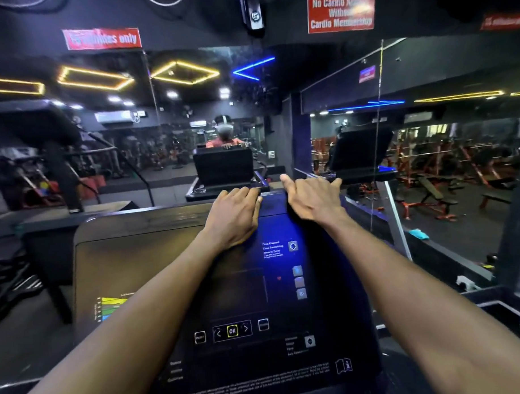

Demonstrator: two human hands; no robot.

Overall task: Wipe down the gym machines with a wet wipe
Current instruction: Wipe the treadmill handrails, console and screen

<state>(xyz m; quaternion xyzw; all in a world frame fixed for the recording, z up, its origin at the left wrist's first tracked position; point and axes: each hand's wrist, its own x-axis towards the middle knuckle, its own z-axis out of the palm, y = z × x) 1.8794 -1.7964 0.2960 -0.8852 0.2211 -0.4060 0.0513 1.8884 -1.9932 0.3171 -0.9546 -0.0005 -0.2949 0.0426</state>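
Observation:
A dark treadmill console (172,258) with a lit blue display and an OK button (232,330) fills the lower middle. My left hand (234,215) lies flat on the console's top edge, fingers together and reaching over the rim. A small pale sliver (258,199) shows at its fingertips; whether it is the wet wipe I cannot tell. My right hand (312,199) hovers over the top right corner with thumb and fingers spread, holding nothing.
A wall mirror (191,125) stands right behind the console and reflects the gym, the console's back and a person wearing a headset. Another treadmill console (32,122) stands at the left. Weight benches (429,191) appear at the right. A blue cloth (419,234) lies on the right ledge.

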